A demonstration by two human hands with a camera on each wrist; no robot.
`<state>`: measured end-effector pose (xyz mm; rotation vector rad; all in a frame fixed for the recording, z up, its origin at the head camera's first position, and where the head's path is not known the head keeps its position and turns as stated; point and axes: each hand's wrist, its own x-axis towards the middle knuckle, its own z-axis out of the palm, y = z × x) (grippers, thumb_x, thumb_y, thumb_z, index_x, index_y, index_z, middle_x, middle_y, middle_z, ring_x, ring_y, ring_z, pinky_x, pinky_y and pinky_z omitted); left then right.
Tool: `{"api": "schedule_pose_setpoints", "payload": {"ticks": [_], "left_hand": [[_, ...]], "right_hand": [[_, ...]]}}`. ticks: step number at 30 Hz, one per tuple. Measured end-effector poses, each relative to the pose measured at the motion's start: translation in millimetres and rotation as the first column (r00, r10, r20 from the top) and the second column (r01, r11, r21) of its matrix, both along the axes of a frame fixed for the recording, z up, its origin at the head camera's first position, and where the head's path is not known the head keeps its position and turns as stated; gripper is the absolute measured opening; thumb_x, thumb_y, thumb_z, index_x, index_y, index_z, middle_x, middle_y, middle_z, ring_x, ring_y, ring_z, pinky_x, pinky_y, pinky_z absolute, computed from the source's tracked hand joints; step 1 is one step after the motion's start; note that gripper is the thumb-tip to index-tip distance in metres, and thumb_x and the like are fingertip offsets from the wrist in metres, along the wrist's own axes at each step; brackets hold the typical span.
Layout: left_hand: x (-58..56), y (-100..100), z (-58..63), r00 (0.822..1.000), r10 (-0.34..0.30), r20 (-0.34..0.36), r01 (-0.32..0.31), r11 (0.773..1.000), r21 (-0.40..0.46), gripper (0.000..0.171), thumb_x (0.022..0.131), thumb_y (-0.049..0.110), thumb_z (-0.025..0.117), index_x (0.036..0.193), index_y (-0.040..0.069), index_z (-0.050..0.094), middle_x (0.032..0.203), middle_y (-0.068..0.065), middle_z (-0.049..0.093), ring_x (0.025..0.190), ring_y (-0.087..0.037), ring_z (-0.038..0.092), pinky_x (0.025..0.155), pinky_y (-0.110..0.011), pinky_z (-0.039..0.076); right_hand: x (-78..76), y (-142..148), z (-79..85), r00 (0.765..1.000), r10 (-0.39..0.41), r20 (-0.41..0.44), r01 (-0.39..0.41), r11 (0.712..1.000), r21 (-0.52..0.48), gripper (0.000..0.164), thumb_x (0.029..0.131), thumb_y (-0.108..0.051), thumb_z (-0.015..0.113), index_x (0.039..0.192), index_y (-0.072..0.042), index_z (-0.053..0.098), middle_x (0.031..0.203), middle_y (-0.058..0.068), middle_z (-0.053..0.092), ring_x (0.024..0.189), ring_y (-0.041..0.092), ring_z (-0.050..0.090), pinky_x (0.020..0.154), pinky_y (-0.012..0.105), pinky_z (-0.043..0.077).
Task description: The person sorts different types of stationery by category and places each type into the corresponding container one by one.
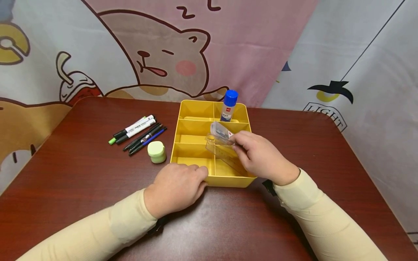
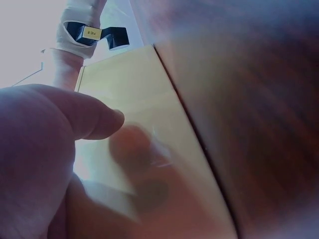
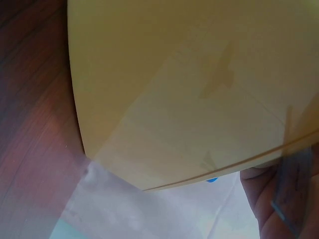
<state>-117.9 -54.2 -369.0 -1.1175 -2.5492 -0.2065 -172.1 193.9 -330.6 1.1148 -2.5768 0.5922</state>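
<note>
A yellow divided organizer box stands at the middle of the table. My left hand grips its front wall at the left, fingers over the rim and thumb outside. Above the right-hand compartments, my right hand pinches a small clear plastic case with something dark inside. Below the case, a clear strip like a ruler slants into the front right compartment; whether the fingers hold it too is unclear. A glue stick with a blue cap stands upright in the back right compartment.
Left of the box lie white-barrelled markers and several dark pens, one of them blue. A small pale green lidded container stands close to the box's left side. A printed cloth hangs behind the table.
</note>
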Motion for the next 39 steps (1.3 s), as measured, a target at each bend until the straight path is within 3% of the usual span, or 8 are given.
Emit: {"api": "schedule_pose_setpoints", "payload": {"ticks": [24,39], "left_hand": [[-0.2,0.5,-0.2,1.000,0.005,0.000,-0.005,1.000,0.003,0.021,0.082,0.035,0.061,0.073,0.019,0.049,0.058,0.007,0.048,0.046,-0.015,0.047,0.038,-0.037,0.037],[-0.4,0.9,0.4,1.000,0.005,0.009,-0.005,1.000,0.008,0.021,0.082,0.035,0.062,0.074,0.019,0.050,0.059,0.007,0.049,0.047,-0.016,0.048,0.038,-0.037,0.037]], "right_hand": [[0.3,-0.3,0.1,1.000,0.011,-0.007,-0.011,1.000,0.000,0.012,0.087,-0.009,0.059,0.099,-0.012,0.058,0.091,-0.004,0.057,0.080,0.009,0.048,0.071,0.036,0.049],[3.9,-4.0,1.1,0.998,0.057,-0.026,-0.058,0.998,-0.021,0.014,0.087,-0.008,0.059,0.100,-0.012,0.059,0.092,-0.003,0.059,0.082,0.010,0.049,0.071,0.036,0.049]]}}
